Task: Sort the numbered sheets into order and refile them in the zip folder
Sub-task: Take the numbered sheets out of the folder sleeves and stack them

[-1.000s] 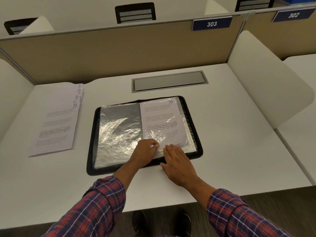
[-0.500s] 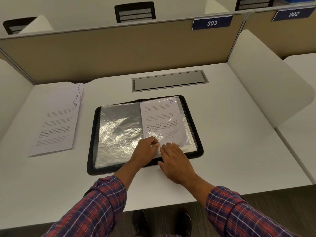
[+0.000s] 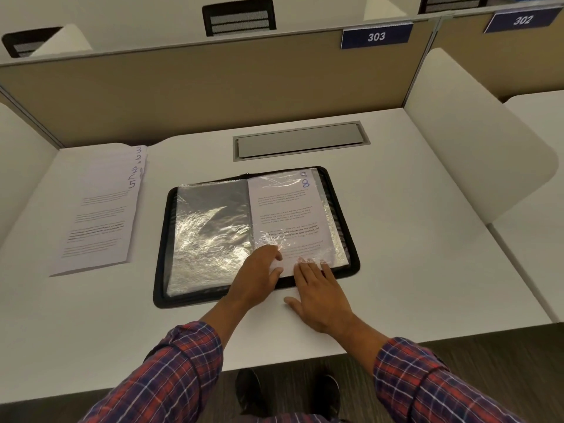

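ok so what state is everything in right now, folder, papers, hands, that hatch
zip folder: unzipped, lying open flat on the desk
left sleeve: empty
sheet 8: in the right sleeve
loose sheets: stacked, fanned, left of folder
left hand: pinches sheet 8's lower edge
right hand: flat, fingers straight on the right sleeve
desk hatch: closed

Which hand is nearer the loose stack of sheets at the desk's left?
Left. The left hand pinches the sheet at the folder's near edge, right of the stack; the right hand lies flat further right, beside it.
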A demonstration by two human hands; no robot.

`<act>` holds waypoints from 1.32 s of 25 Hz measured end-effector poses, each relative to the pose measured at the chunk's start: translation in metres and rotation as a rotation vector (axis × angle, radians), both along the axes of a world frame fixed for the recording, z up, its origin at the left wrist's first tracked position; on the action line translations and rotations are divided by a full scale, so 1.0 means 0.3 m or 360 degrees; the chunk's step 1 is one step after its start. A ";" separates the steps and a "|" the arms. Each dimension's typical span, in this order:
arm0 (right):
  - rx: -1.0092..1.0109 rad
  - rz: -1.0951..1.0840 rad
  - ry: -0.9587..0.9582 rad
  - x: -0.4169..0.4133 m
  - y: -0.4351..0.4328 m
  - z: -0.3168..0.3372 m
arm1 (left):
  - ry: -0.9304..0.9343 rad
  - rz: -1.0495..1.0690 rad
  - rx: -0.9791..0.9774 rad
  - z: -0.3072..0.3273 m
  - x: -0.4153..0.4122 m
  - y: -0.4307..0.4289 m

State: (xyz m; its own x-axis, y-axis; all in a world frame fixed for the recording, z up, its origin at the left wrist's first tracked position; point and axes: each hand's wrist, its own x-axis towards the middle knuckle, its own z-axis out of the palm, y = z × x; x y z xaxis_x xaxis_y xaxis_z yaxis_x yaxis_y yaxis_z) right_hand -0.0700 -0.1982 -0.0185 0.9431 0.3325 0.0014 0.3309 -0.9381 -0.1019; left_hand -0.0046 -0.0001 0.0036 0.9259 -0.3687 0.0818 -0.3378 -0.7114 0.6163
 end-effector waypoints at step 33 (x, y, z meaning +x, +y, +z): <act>0.1620 -0.1400 0.0551 0.019 -0.191 0.107 | -0.0497 -0.0639 0.0595 -0.113 -0.501 0.049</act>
